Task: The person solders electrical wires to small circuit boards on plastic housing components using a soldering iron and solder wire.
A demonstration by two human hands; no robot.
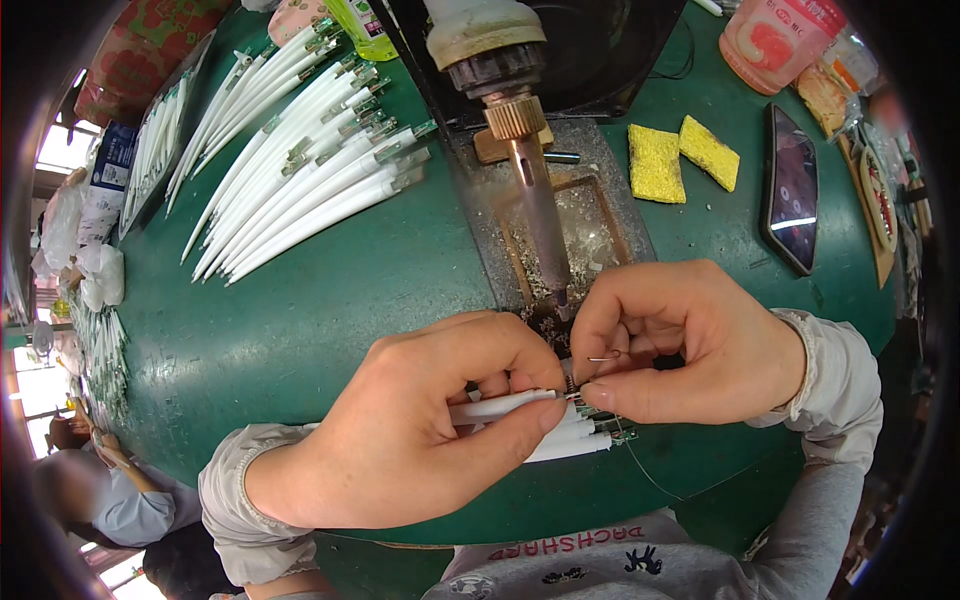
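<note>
My left hand (410, 420) is closed round a white pen-shaped tube (503, 406), held level between thumb and fingers. At the tube's right end my right hand (690, 345) pinches with thumb and forefinger. A small dark coil, like a spring, shows between the fingertips; what exactly they grip is too small to tell. A thin wire (640, 468) curves down below that hand. More white tubes (570, 446) with green circuit-board ends lie under my hands. Just above the fingertips, a soldering iron (540, 205) points downward, its tip apart from the tube.
Several white tubes (310, 170) lie fanned out at the left of the green table (270, 335). Under the iron sits a grimy metal plate (625, 225). Two yellow sponges (657, 165), a phone (792, 190) and a pink tub (780, 45) stand right. Another person (140, 505) is at far left.
</note>
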